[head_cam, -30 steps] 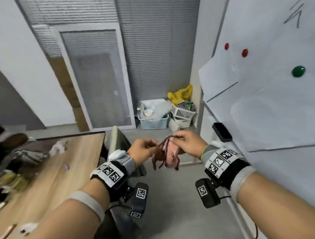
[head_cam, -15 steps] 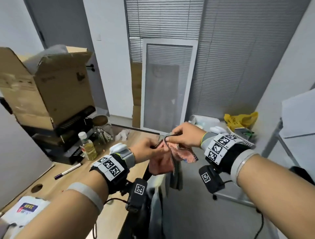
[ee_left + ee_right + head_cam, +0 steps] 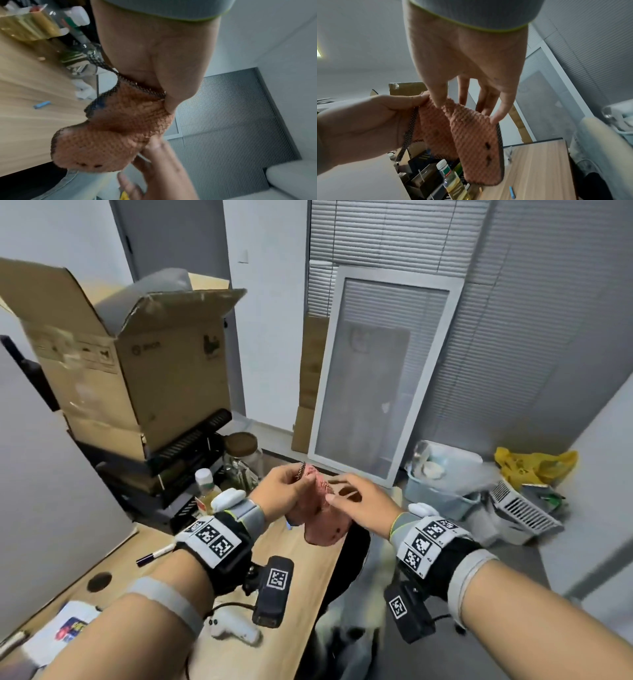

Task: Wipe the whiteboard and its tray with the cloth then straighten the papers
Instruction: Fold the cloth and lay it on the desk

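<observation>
A pink knitted cloth (image 3: 325, 525) with a dark border hangs bunched from my left hand (image 3: 293, 484), which grips its upper edge above the desk's right edge. In the left wrist view the cloth (image 3: 111, 135) droops below the curled left hand (image 3: 163, 60). My right hand (image 3: 346, 503) is beside it with its fingers spread and nearly straight. In the right wrist view the thumb and fingertips of the right hand (image 3: 467, 60) rest lightly on the cloth's (image 3: 471, 142) top fold. No whiteboard, tray or papers are in view.
A wooden desk (image 3: 281, 577) carries an open cardboard box (image 3: 137, 354), a glass jar (image 3: 243, 453), a bottle (image 3: 205, 484), a marker (image 3: 156, 554) and a white controller (image 3: 233, 628). A dark chair back (image 3: 349, 570) stands under my hands. Bins (image 3: 442, 484) and a basket (image 3: 524, 511) sit on the floor.
The view has swung left from the whiteboard to the desk. My right hand has stopped pinching the cloth's edge and spread its fingers. The cloth now hangs bunched from my left hand.
</observation>
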